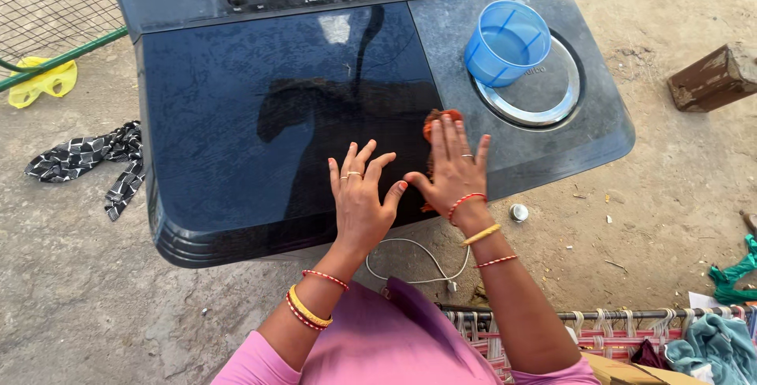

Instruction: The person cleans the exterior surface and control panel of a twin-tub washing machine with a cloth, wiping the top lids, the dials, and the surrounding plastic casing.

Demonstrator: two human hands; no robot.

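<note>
Washing machine lid (260,117): dark glossy top, closed, bearing both hands near its front edge.
Left hand (360,196): fingers spread, flat on the lid, holding nothing.
Right hand (453,166): open palm pressing an orange cloth (436,121) against the lid, probably wiping.
Blue tub (506,42): tilted in the spinner opening, right of the lid.

Both arms stretched forward; left hand (360,196) flat, fingers spread; right hand (454,168) flat, palm down, thumbs nearly touching.
</note>
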